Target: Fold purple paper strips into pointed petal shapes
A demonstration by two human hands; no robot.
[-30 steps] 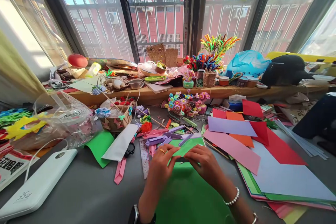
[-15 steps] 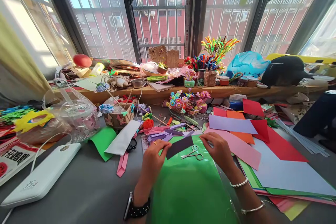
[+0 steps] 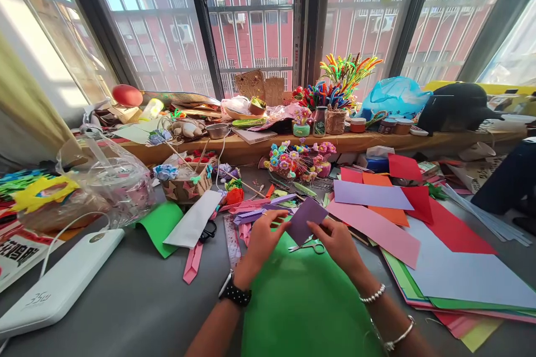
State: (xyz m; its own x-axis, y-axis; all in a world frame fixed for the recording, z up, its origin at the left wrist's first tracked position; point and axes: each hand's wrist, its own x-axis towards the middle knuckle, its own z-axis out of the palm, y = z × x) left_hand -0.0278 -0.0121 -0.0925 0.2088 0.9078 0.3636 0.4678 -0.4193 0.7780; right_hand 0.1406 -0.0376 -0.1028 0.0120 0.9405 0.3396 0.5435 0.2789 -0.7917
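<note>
A person's two hands pinch a small purple paper square [image 3: 307, 218] above a large green sheet [image 3: 301, 301] spread on a grey craft table [image 3: 138, 301]. The left hand [image 3: 263, 237], a dark watch at its wrist, closes finger and thumb on the square's left corner; the right hand [image 3: 337, 241], with bead and metal bracelets behind it, grips the lower right edge. Held this way, tilted up off the green sheet, the square faces the person with its far corner free, which looks like a grip suited to lining up a crease.

Small scissors [image 3: 312, 246] lie on the green sheet just under the square, between the two hands and within easy reach. A clear ruler [image 3: 231, 237] rests just left of the green sheet, beside a pink paper strip [image 3: 192, 268]. Loose coloured sheets [image 3: 389, 217], red, orange, lilac and pink, fan out to the right of the green sheet. Beyond it stands a cluster of paper flowers [image 3: 293, 163], and far to its left lies a white power bank [image 3: 58, 284] with its cable.
</note>
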